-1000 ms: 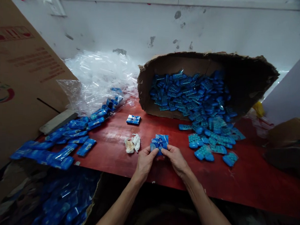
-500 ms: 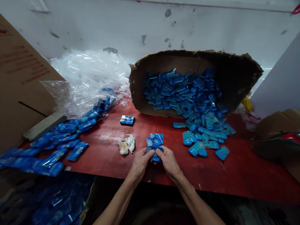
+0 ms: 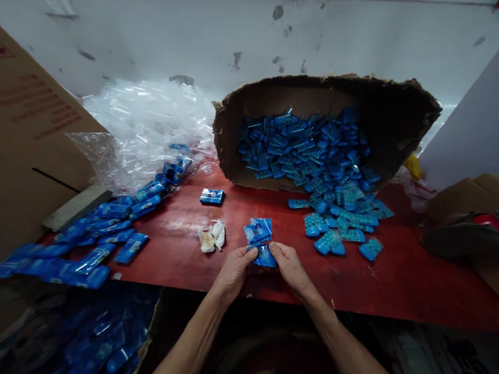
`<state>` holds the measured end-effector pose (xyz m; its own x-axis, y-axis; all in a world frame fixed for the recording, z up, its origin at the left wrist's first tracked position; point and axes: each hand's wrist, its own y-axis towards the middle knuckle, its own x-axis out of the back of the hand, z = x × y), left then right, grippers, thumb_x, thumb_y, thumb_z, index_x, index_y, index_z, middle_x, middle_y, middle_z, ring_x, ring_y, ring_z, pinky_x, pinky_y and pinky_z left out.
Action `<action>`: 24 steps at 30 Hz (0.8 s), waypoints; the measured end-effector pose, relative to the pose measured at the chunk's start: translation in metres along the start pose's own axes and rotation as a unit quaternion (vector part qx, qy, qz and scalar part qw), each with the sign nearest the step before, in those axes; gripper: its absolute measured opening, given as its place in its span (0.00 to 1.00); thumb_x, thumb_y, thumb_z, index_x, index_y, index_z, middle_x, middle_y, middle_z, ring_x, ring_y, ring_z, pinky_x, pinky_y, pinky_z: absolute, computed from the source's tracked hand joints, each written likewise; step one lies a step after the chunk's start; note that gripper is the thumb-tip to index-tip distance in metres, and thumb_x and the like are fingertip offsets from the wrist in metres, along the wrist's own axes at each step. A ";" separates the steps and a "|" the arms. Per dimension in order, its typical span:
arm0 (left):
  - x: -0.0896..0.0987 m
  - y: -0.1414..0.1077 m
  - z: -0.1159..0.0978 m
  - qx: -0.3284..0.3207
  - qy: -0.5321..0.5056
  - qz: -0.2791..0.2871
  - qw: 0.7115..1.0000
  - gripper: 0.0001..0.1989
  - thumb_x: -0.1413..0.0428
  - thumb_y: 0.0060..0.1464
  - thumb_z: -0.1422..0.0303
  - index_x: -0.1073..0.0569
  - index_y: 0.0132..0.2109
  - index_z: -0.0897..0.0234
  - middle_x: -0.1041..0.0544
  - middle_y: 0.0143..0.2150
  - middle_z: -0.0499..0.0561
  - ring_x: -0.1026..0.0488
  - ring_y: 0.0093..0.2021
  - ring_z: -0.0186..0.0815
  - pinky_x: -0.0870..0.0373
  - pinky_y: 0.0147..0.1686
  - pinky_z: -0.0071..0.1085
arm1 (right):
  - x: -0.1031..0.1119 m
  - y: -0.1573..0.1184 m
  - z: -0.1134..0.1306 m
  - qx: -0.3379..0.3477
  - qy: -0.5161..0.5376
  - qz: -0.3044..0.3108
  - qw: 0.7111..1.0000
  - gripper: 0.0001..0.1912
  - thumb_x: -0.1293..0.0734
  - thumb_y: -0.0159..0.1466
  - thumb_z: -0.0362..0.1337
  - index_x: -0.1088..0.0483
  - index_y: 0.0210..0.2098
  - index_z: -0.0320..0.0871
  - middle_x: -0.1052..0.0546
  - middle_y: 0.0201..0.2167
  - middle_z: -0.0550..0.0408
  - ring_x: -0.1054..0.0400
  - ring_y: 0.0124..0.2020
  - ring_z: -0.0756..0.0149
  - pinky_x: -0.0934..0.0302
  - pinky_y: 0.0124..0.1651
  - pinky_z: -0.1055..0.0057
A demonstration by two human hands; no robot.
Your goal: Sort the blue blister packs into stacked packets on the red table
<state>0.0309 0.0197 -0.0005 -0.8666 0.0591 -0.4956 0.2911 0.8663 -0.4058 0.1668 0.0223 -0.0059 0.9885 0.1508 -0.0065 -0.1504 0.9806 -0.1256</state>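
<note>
A small blue printed packet (image 3: 265, 256) is stretched between my two hands, close to the front edge of the red table (image 3: 171, 263). My left hand (image 3: 234, 268) pinches its left end between thumb and fingers. On its right end, my right hand (image 3: 288, 266) has a similar pinch. Just beyond the hands lie more flat blue packets (image 3: 259, 229), overlapping each other. To the left of these are a crumpled whitish scrap (image 3: 212, 236) and a small stack of blue cards or packets (image 3: 211, 196). Whatever my curled fingers cover underneath is hidden.
A torn cardboard box (image 3: 418, 117) on its side spills blue bead-filled packs (image 3: 309, 151) onto the table. Wrapped blue packs (image 3: 103, 224) line the left, beside a heap of clear plastic bags (image 3: 148, 122). A large carton (image 3: 33, 122) stands far left.
The packet is now held flatter and more open to view, with my hands slightly farther apart. The camera view has shifted a little.
</note>
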 end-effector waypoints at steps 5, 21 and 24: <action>0.004 -0.002 0.002 0.013 -0.014 -0.014 1.000 0.13 0.43 0.43 0.62 0.28 0.25 0.71 0.34 0.15 0.46 0.38 0.16 0.26 0.38 0.21 0.24 | 0.014 0.003 0.009 -0.007 -0.020 0.001 1.000 0.24 0.46 0.58 0.53 0.33 0.28 0.38 0.33 0.20 0.57 0.41 0.20 0.73 0.47 0.24 0.75; 0.006 -0.003 0.010 -0.010 0.070 -0.064 0.995 0.12 0.40 0.39 0.63 0.29 0.25 0.70 0.29 0.21 0.48 0.35 0.21 0.27 0.41 0.24 0.24 | 0.000 0.001 0.009 -0.022 0.107 -0.022 0.994 0.17 0.35 0.51 0.34 0.38 0.41 0.41 0.37 0.20 0.65 0.45 0.20 0.76 0.49 0.24 0.78; 0.006 -0.004 0.015 -0.003 0.037 -0.092 0.995 0.14 0.40 0.37 0.62 0.32 0.22 0.69 0.31 0.19 0.47 0.36 0.20 0.27 0.41 0.23 0.25 | -0.004 0.000 0.007 -0.001 0.088 -0.058 0.994 0.15 0.37 0.53 0.36 0.38 0.41 0.41 0.38 0.19 0.64 0.45 0.21 0.76 0.48 0.25 0.78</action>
<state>0.0307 0.0093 -0.0140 -0.9327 -0.0650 -0.3547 0.1222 0.8684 -0.4806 0.1624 0.0222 0.0011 0.9862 0.0117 -0.1649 -0.0348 0.9898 -0.1381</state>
